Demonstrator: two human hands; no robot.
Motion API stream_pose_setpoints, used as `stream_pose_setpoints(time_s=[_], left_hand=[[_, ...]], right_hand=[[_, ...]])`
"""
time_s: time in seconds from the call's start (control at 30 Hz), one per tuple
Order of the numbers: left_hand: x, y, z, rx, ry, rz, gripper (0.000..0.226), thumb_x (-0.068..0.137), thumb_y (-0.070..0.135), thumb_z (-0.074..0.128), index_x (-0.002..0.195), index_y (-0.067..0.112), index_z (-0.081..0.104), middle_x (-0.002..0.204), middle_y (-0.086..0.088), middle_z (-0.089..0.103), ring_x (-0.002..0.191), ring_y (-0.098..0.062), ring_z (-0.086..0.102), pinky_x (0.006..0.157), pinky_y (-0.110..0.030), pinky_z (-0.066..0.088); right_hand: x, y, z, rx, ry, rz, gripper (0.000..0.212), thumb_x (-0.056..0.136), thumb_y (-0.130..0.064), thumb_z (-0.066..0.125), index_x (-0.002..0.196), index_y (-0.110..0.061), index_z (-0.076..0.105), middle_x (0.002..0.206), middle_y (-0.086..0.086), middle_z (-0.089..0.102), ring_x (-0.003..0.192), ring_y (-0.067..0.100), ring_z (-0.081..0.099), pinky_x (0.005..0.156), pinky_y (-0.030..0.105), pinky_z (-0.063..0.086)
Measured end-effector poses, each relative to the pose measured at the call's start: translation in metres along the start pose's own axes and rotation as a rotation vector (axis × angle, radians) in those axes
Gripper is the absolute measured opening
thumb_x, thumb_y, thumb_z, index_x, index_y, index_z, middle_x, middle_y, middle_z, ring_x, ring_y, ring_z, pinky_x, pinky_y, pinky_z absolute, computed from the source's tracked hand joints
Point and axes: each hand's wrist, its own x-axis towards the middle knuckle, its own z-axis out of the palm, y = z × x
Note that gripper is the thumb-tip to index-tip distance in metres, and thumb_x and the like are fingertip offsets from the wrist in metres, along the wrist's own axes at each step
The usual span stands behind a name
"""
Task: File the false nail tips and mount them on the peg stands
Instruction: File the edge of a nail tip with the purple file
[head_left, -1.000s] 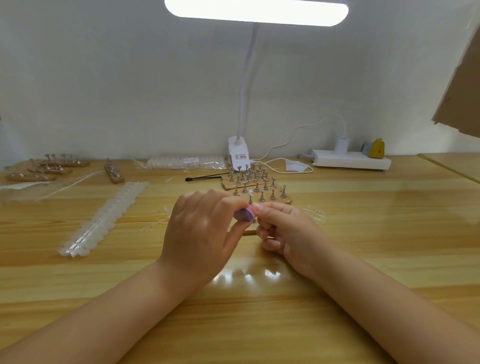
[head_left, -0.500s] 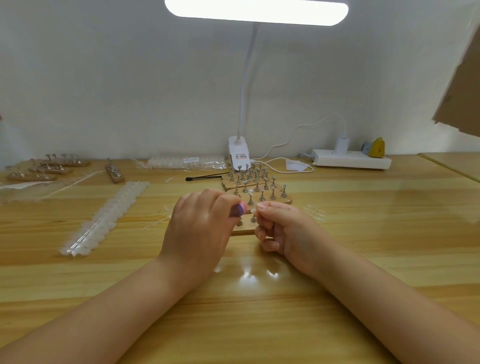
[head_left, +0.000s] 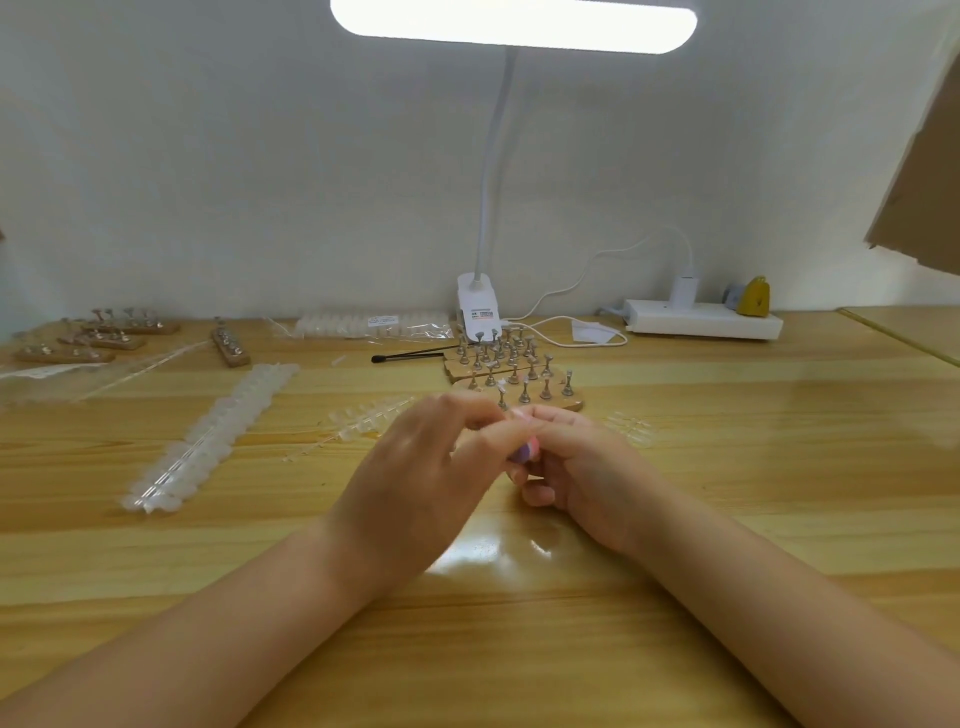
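At a wooden desk (head_left: 727, 519), a person's left hand (head_left: 415, 483) & right hand (head_left: 576, 467) meet just in front of the peg stands (head_left: 519, 379), grip clenched on a pink-purple file (head_left: 527, 449); nail tip too small to see, w/ strips of tips (head_left: 208, 436) left of the stands.

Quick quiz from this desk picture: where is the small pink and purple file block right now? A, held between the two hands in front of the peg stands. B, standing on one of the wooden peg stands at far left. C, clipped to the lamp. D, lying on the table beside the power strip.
A: the pink and purple file block sits between the left hand and the right hand, just in front of the peg stands.
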Motion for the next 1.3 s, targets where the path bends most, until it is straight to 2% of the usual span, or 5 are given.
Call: stream_pose_setpoints(time_s=[0.23, 0.73, 0.9, 1.07, 1.3], left_hand=[[0.000, -0.007, -0.003, 0.039, -0.011, -0.149, 0.037, 0.084, 0.005, 0.069, 0.111, 0.017, 0.047, 0.103, -0.015, 0.059, 0.085, -0.030, 0.061, 0.075, -0.047, 0.052], [-0.001, 0.003, 0.001, 0.015, -0.018, 0.075, 0.032, 0.090, 0.010, 0.065, 0.115, 0.019, 0.048, 0.110, -0.003, 0.051, 0.089, -0.025, 0.064, 0.083, -0.036, 0.049], [0.001, -0.010, -0.007, 0.043, -0.051, -0.182, 0.022, 0.089, 0.021, 0.052, 0.110, 0.019, 0.046, 0.097, -0.012, 0.061, 0.084, -0.030, 0.060, 0.073, -0.047, 0.052], [-0.001, 0.000, 0.001, 0.075, -0.031, 0.049, 0.032, 0.086, 0.010, 0.067, 0.113, 0.017, 0.051, 0.104, -0.008, 0.060, 0.086, -0.026, 0.063, 0.081, -0.037, 0.050], [0.003, -0.007, -0.008, 0.031, 0.003, -0.095, 0.023, 0.090, 0.016, 0.057, 0.112, 0.016, 0.048, 0.095, -0.014, 0.062, 0.081, -0.028, 0.062, 0.071, -0.044, 0.052]], right_hand=[[0.001, -0.002, -0.001, 0.024, -0.018, 0.036, 0.016, 0.095, -0.015, 0.044, 0.081, -0.013, 0.050, 0.064, -0.003, 0.042, 0.058, 0.011, 0.048, 0.046, 0.019, 0.032], [0.001, -0.001, 0.000, -0.037, -0.095, -0.003, 0.014, 0.087, -0.015, 0.051, 0.073, -0.015, 0.053, 0.066, -0.002, 0.047, 0.059, 0.009, 0.046, 0.052, 0.022, 0.031], [0.003, 0.001, -0.003, 0.039, -0.043, 0.026, 0.018, 0.093, -0.019, 0.049, 0.076, -0.016, 0.055, 0.064, -0.004, 0.042, 0.059, 0.012, 0.051, 0.048, 0.020, 0.036], [0.004, 0.003, -0.003, 0.031, -0.036, -0.004, 0.012, 0.085, -0.022, 0.062, 0.087, -0.011, 0.060, 0.068, -0.001, 0.053, 0.056, 0.008, 0.050, 0.046, 0.018, 0.037], [0.004, 0.001, -0.004, 0.075, -0.029, 0.016, 0.014, 0.080, -0.027, 0.060, 0.077, -0.014, 0.055, 0.064, -0.003, 0.044, 0.057, 0.011, 0.051, 0.047, 0.019, 0.036]])
